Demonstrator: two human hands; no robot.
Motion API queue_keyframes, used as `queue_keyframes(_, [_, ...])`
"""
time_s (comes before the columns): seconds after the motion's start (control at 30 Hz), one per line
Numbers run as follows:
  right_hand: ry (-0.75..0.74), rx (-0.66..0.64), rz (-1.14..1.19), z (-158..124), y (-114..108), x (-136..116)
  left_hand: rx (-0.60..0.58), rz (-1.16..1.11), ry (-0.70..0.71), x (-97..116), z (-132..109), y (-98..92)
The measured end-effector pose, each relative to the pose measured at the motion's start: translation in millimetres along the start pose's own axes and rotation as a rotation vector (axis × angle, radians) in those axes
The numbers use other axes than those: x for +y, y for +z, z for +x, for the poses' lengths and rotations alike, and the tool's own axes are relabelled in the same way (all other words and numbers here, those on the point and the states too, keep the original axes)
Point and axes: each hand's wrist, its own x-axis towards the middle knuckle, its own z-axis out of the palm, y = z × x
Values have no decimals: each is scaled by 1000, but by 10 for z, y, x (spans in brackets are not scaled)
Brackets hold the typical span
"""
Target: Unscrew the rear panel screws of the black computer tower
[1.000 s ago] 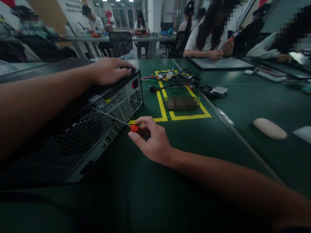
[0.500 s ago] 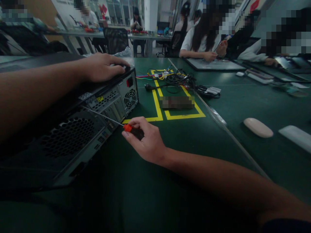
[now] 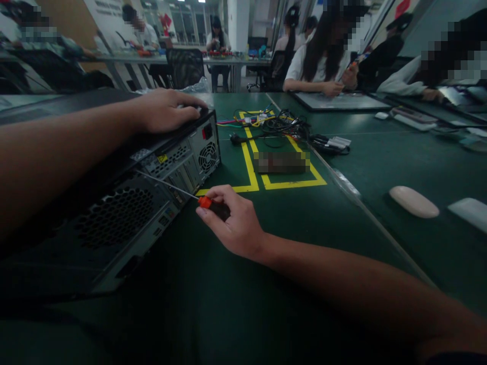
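A dark computer case (image 3: 125, 213) lies on the green table at the left, its rear panel with vents and ports facing me. On top of it, near the rear corner, rests my left hand (image 3: 167, 109), fingers spread and holding nothing. My right hand (image 3: 238, 223) is closed around the black and orange handle of a screwdriver (image 3: 205, 202), in front of the case. The long shaft points up and left, its tip at the upper edge of the rear panel; the exact spot it touches is too small to make out.
A bundle of black and coloured cables (image 3: 285, 123) lies beyond yellow tape marks (image 3: 297, 185) on the table. A blurred dark block (image 3: 282, 162) sits inside them. At the right are a pale mouse (image 3: 414, 201) and a white object (image 3: 470, 214). Several people sit farther back.
The view has shifted slightly, so everything appears a little lower and to the right. Both hands keep nearly the same places relative to the case.
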Motion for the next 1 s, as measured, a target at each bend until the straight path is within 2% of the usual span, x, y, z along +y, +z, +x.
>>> queue_keyframes(0.2, [18, -5, -12, 6, -11, -15, -30, -29, -21, 60, -12, -34])
queue_keyframes(0.67, [29, 4, -36, 9, -22, -15, -20, -41, 9, 32, -7, -22])
queue_keyframes(1.0, [-71, 36, -82, 28, -59, -38, -29, -49, 17, 83, -34, -52])
